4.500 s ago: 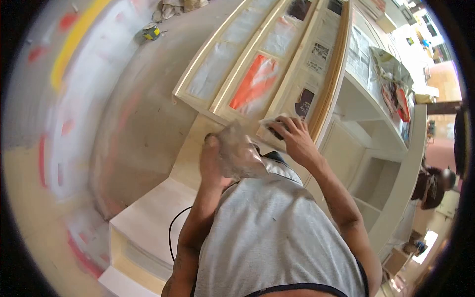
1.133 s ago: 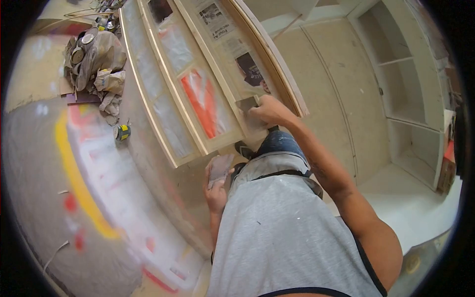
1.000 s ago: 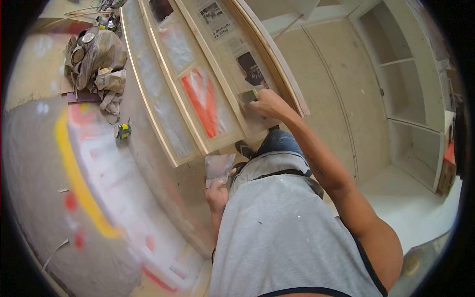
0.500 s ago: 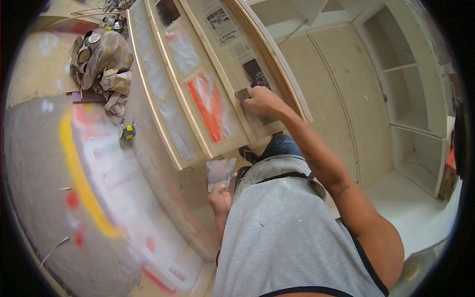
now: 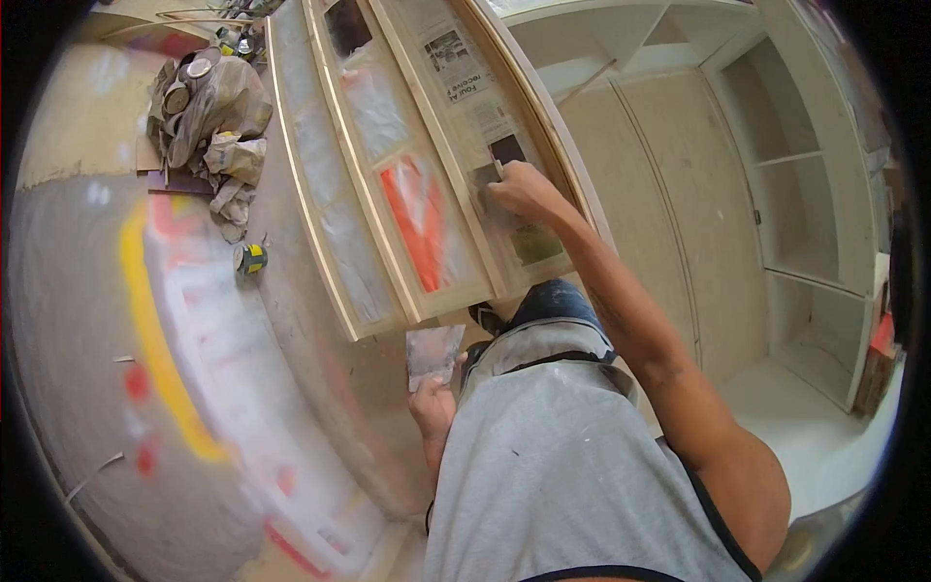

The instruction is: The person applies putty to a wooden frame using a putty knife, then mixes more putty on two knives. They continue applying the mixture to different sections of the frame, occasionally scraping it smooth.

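Note:
My left hand [image 5: 433, 407] is closed round the lower end of a flat, smeared plate [image 5: 433, 354], which looks like a scraper or a palette, below the near edge of a wooden panel [image 5: 411, 312]. My right hand [image 5: 524, 191] grips a putty knife [image 5: 489, 180], its wide blade against the right section of that panel. Newspaper [image 5: 454, 66] covers this section, beside a dark picture. Pale strips divide the panel, and a red-orange patch [image 5: 415, 223] shows in the middle section. My fingers hide part of the knife's handle.
White open shelving [image 5: 790, 158] stands on the right. At the upper left lies a heap of plastic bags and cans [image 5: 213, 112]. A small can [image 5: 250, 258] sits left of the panel, near a floor area with yellow paint [image 5: 160, 339].
The view has shifted slightly, so the panel appears a little further right and lower. My right hand with the knife has moved slightly over the panel. My left hand still holds its plate.

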The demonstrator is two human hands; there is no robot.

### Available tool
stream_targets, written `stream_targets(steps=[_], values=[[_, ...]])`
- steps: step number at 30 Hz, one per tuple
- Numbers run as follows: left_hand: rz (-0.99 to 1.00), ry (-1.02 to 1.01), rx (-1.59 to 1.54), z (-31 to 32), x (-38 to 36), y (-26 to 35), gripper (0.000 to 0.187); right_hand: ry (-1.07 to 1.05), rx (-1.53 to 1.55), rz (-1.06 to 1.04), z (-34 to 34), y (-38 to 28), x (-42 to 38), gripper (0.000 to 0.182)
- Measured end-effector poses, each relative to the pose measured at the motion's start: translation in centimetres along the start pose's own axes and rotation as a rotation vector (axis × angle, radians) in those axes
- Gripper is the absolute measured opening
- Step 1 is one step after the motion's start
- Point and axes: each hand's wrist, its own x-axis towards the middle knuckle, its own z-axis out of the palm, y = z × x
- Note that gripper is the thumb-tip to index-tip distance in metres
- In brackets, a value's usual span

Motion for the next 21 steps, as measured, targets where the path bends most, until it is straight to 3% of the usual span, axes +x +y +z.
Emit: stream_targets(steps=[4,7,14,17,20,21], values=[[-0.022,0.038,0.001,-0.6,-0.2,-0.4,0.073,-0.061,-0.117,-0.094,0.9,-1.1,1.3,0.038],[0.011,0.055,-0.044,1.7,-0.7,0.6,0.065,-0.053,0.067,-0.05,-0.4,-1.5,0.8,0.041],[0.0,0.11,-0.13,1.9,-0.9,0.5,0.067,-0.016,-0.057,-0.088,0.0,-2.0,4.1,0.042],[-0.005,0.077,-0.142,1.5,-0.8,0.4,0.066,-0.15,0.051,0.04,-1.8,-2.7,3.4,0.042],[0.004,0.045,-0.127,1.1,-0.8,0.0,0.065,-0.064,-0.037,-0.074,-1.7,-1.6,4.7,0.041],[0.02,0.049,-0.119,1.3,-0.8,0.0,0.064,-0.015,-0.204,-0.224,-0.9,-1.3,5.6,0.03]])
